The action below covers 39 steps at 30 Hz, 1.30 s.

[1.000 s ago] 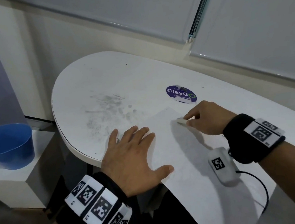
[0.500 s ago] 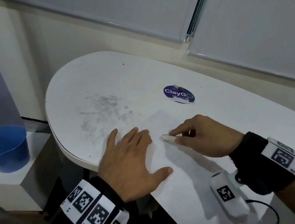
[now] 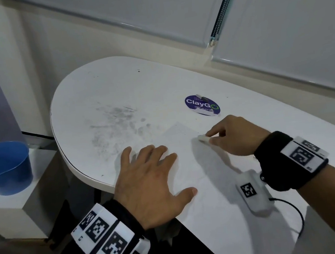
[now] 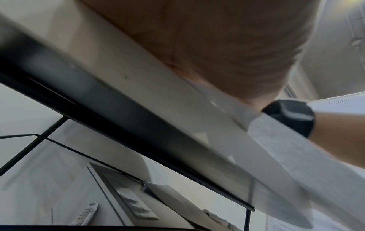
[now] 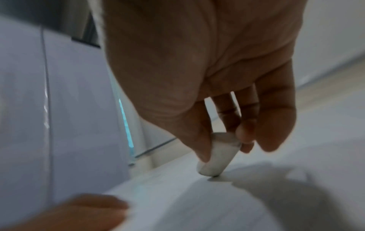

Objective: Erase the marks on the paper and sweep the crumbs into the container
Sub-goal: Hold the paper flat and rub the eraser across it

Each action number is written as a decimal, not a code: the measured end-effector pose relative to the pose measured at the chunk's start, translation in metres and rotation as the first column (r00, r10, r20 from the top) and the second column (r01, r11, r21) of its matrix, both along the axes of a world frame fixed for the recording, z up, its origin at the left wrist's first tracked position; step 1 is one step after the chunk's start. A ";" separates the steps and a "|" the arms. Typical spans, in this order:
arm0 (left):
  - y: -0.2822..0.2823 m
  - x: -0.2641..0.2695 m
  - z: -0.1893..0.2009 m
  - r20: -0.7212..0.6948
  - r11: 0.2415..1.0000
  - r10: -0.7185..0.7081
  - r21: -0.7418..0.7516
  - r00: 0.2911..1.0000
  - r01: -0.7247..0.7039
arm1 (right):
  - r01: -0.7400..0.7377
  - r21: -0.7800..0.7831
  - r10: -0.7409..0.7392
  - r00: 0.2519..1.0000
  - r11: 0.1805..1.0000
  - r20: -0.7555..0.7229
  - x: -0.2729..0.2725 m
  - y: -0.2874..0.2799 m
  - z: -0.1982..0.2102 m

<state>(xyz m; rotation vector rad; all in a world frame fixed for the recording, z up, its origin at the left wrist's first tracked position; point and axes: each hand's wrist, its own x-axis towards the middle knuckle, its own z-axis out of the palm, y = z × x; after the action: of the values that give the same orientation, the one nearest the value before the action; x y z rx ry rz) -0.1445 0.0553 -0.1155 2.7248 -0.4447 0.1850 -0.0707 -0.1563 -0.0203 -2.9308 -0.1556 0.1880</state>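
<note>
Right hand (image 3: pixel 234 138) pinches the eraser (image 3: pixel 203 138) between thumb and fingers (image 5: pixel 245 134), tip down on the paper (image 3: pixel 221 183), which lies on the bench (image 3: pixel 116 86). Left hand (image 3: pixel 150 183) lies flat on the paper's left edge, fingers spread wide. Blue container (image 3: pixel 4 166) sits on a low stand left of the bench, well apart.

Counts, head view:
- hands: two, left hand (image 3: pixel 148 183) lower centre, right hand (image 3: pixel 234 136) centre right
- erasers: one, white eraser (image 3: pixel 203 138) centre
- paper sheets: one, paper (image 3: pixel 221 183) lower centre
- blue containers: one, container (image 3: pixel 4 168) left edge
- tables: one, table (image 3: pixel 137 88)
- round stickers: one, sticker (image 3: pixel 202 107) upper centre
- window blinds: two, upper frame
</note>
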 end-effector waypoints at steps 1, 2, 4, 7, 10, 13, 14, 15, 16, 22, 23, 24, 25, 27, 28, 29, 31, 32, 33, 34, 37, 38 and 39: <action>0.001 0.000 0.002 -0.013 1.000 -0.001 0.005 1.000 0.002 | 0.014 -0.008 -0.014 1.000 1.000 0.016 0.002 -0.001 0.000; 0.001 0.000 0.003 -0.019 1.000 -0.002 0.009 1.000 0.002 | -0.009 0.014 0.008 1.000 1.000 0.009 0.002 0.001 0.000; 0.003 0.001 0.005 -0.020 1.000 0.001 0.005 1.000 -0.001 | -0.114 0.116 0.123 0.990 0.987 -0.070 -0.003 0.013 -0.004; 0.005 0.002 0.007 -0.045 1.000 -0.003 0.021 0.999 0.004 | -0.168 0.134 0.186 0.973 0.977 -0.135 0.001 0.019 -0.007; 0.006 0.003 0.006 -0.060 0.999 -0.002 0.054 0.998 0.005 | -0.064 0.093 0.073 0.993 0.994 -0.095 0.018 0.013 -0.002; 0.006 0.003 0.006 -0.074 0.998 -0.005 0.066 0.997 0.009 | -0.094 0.057 0.098 0.993 0.994 -0.072 0.016 0.017 -0.002; 0.006 0.003 0.007 -0.080 0.998 -0.007 0.066 0.997 0.012 | -0.128 0.057 0.133 0.987 0.990 -0.085 0.012 0.021 -0.002; 0.006 0.003 0.007 -0.083 0.998 -0.008 0.064 0.997 0.013 | -0.149 0.067 0.156 0.982 0.987 -0.105 0.010 0.024 -0.002; 0.006 0.003 0.007 -0.084 0.998 -0.007 0.062 0.996 0.012 | -0.147 0.072 0.154 0.981 0.987 -0.116 0.011 0.025 -0.002; 0.006 0.002 0.007 -0.074 0.997 -0.003 0.070 0.997 0.009 | -0.079 0.014 0.079 0.997 0.997 -0.024 0.022 0.018 -0.005; 0.005 0.002 0.008 -0.072 0.998 -0.005 0.066 0.997 0.009 | -0.107 0.022 0.108 0.993 0.994 -0.046 0.018 0.020 -0.005; 0.005 0.003 0.008 -0.070 0.998 -0.005 0.061 0.998 0.009 | -0.123 0.038 0.125 0.990 0.992 -0.072 0.015 0.021 -0.005; 0.006 0.003 0.008 -0.068 0.998 -0.005 0.057 0.998 0.009 | -0.115 0.044 0.119 0.989 0.992 -0.083 0.015 0.020 -0.004; 0.005 0.003 0.008 -0.070 0.998 -0.012 0.054 0.997 0.016 | -0.053 -0.024 0.052 0.998 0.998 -0.034 0.023 0.014 -0.001; 0.006 0.003 0.007 -0.071 0.998 -0.014 0.056 0.997 0.018 | -0.004 -0.066 0.006 1.000 0.998 0.021 0.028 0.010 0.000; 0.006 0.003 0.007 -0.068 0.998 -0.013 0.059 0.998 0.017 | 0.040 -0.075 -0.034 0.996 0.996 0.080 0.031 0.006 0.002; 0.006 0.003 0.006 -0.063 0.998 -0.009 0.058 0.998 0.012 | 0.053 0.021 -0.056 0.989 0.998 0.135 0.025 0.006 0.009; 0.005 0.003 0.006 -0.061 0.999 -0.007 0.049 0.998 0.010 | 0.013 0.094 -0.025 0.991 0.995 0.130 0.019 0.007 0.011; 0.005 0.004 0.005 -0.057 0.999 -0.005 0.041 0.998 0.008 | -0.047 0.144 0.030 0.993 0.989 0.118 0.010 0.009 0.011; 0.004 0.004 0.005 -0.056 0.999 -0.003 0.037 0.998 0.005 | -0.108 0.160 0.093 0.991 0.981 0.100 -0.001 0.013 0.010; 0.003 0.003 0.004 -0.053 0.999 0.011 0.034 0.999 -0.010 | -0.212 0.132 0.214 0.977 0.968 -0.005 -0.027 0.020 -0.002; 0.003 0.003 0.004 -0.053 0.999 0.014 0.039 0.999 -0.012 | -0.199 0.126 0.207 0.977 0.972 -0.049 -0.030 0.019 -0.005; 0.003 0.003 0.003 -0.052 0.999 0.014 0.043 0.999 -0.012 | -0.170 0.133 0.180 0.981 0.976 -0.068 -0.028 0.015 -0.006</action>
<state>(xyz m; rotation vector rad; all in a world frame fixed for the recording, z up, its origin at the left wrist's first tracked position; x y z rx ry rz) -0.1413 0.0587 -0.1120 2.7680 -0.4210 0.1088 -0.0987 -0.1412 -0.0258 -2.7769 -0.3996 0.3100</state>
